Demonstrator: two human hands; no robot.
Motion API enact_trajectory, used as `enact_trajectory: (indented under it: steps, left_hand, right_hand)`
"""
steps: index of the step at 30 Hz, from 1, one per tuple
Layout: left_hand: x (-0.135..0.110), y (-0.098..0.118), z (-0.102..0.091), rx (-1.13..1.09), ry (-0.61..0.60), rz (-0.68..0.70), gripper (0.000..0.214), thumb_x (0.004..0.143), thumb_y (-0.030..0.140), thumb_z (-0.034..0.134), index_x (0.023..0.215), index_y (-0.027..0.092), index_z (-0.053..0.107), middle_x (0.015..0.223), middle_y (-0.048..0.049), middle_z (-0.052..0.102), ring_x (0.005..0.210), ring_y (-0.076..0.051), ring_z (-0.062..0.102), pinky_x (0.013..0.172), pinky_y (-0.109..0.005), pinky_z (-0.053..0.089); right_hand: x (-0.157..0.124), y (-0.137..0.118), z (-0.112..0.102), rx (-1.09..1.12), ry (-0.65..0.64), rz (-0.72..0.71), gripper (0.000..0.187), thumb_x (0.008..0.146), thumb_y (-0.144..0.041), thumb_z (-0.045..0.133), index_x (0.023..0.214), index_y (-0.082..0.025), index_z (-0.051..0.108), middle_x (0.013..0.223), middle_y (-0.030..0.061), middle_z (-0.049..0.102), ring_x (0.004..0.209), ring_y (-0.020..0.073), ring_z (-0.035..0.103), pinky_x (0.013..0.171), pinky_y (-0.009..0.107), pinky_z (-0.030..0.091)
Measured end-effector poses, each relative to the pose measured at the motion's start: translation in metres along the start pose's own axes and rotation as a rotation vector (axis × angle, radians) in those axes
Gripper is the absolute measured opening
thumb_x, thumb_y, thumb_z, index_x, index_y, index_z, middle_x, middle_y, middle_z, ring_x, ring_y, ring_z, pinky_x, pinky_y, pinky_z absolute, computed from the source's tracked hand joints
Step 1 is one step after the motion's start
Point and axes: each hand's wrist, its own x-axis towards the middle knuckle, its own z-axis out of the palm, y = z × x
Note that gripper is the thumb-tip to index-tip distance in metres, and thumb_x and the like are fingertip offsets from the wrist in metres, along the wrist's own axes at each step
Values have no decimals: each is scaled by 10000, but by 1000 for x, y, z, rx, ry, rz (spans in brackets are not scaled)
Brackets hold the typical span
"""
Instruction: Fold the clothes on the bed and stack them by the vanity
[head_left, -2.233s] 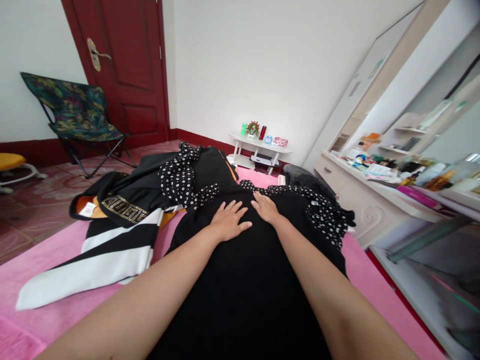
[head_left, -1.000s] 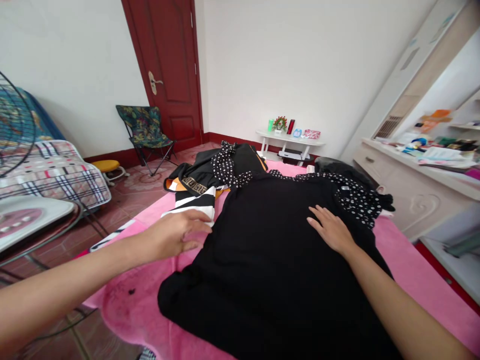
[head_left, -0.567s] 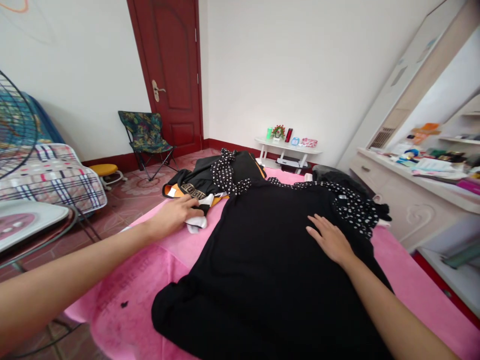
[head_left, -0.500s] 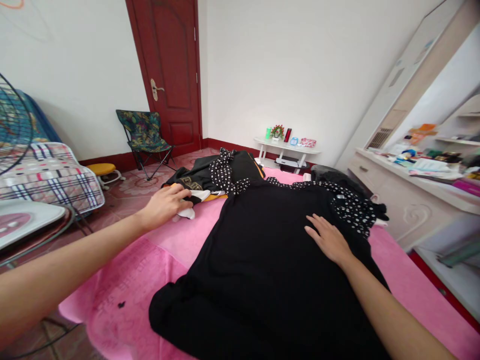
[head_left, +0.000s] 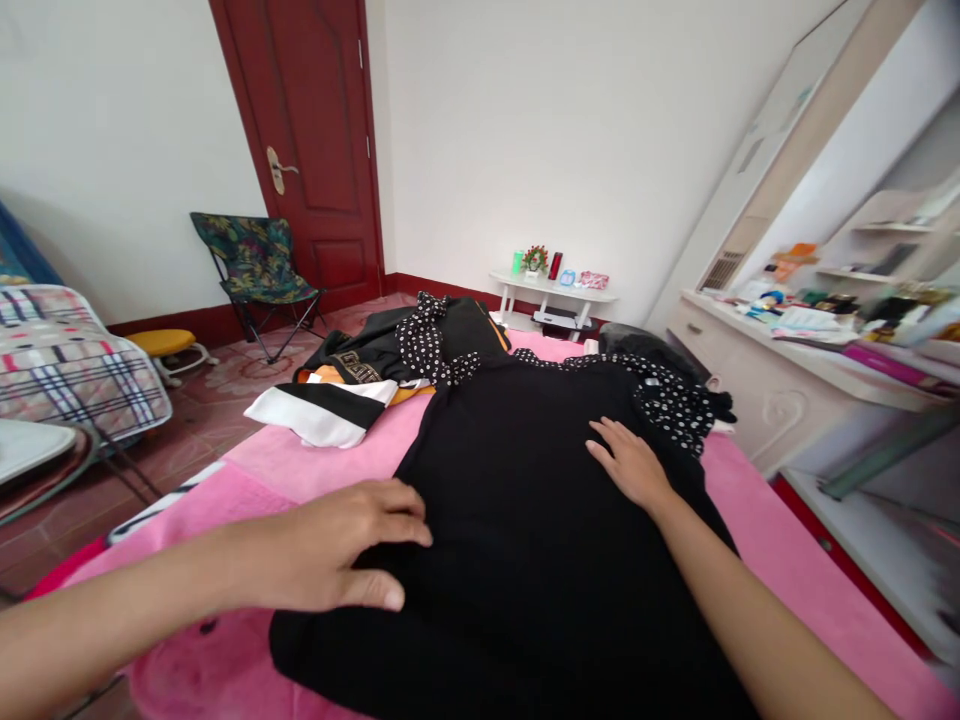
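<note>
A black top (head_left: 517, 500) with black-and-white dotted sleeves lies spread out, its neckline at the far side. My left hand (head_left: 352, 545) is over its left edge, thumb and fingers apart, with nothing held; whether it touches the fabric I cannot tell. On the right part of the top my right hand (head_left: 630, 465) lies flat with the fingers stretched out. Beneath is a pink cloth (head_left: 330, 470). Beyond my left hand, a white-and-black garment (head_left: 322, 412) rests at the cloth's left edge, beside a pile of dark clothes (head_left: 360, 345).
A low white table (head_left: 551, 287) with small items stands by the far wall. At right is a cluttered dresser (head_left: 810, 345). A folding chair (head_left: 255, 260) and a yellow stool (head_left: 165, 343) stand at left, near the red door (head_left: 315, 130). More dark clothing (head_left: 652, 350) lies at far right.
My left hand has come back from the white-and-black garment to the top's left edge. That garment now shows more fully. My right hand stays on the top. The view has shifted slightly right.
</note>
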Motion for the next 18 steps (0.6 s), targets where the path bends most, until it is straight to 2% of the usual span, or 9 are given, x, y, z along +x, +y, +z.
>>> enact_trajectory:
  steps: [4,8,11,12,13,14,16,18]
  left_hand:
    - [1,6,11,48,-84,5,263,886,433,502,874,232,670,836,-47,655,818,-202,597,792,-312,461]
    - [14,10,-2,123,-184,-12,268,857,379,521,697,239,685,649,-45,653,593,-201,587,571,-316,438]
    - [55,12,-21,53,-439,13,278,809,373,574,595,232,682,513,-22,608,448,-171,530,453,-282,373]
    - [76,11,-26,30,-493,39,256,799,374,584,617,232,694,521,-15,616,457,-166,542,456,-271,377]
    - [100,10,-29,29,-496,62,224,796,374,585,674,236,712,568,-13,643,499,-168,572,480,-263,398]
    - [126,7,-29,50,-442,79,203,799,375,578,764,241,726,655,-16,678,575,-175,611,525,-261,427]
    - [179,-1,-22,145,-189,53,260,820,380,546,966,243,711,876,-39,707,779,-204,651,668,-280,474]
    - [228,-15,-6,173,67,-15,374,836,375,525,1170,238,624,1131,-71,646,1009,-225,611,847,-303,458]
  right_hand:
    - [-2,-3,-4,17,17,0,524,923,-513,318,1341,-235,470,1451,71,395,1349,255,320,1080,464,280]
    - [-4,-6,-7,31,24,16,509,923,-498,340,1335,-234,477,1454,70,390,1347,253,321,1083,451,269]
    - [-5,-8,-8,42,26,20,502,924,-493,347,1331,-231,483,1452,70,393,1346,248,322,1086,440,264]
    - [-5,-8,-9,48,28,21,502,923,-493,351,1330,-230,484,1451,71,395,1345,247,324,1087,438,263]
    - [-5,-8,-10,56,32,22,501,923,-493,355,1330,-231,484,1451,71,395,1344,246,326,1088,435,261]
    - [-5,-8,-10,66,33,25,499,921,-492,361,1329,-232,485,1450,71,397,1343,245,328,1090,433,260]
    - [-5,-8,-12,89,31,34,492,918,-488,374,1326,-237,487,1449,67,398,1344,241,328,1095,432,255]
    - [-5,-7,-13,116,34,43,482,915,-480,385,1317,-237,493,1446,62,402,1347,238,324,1100,435,251]
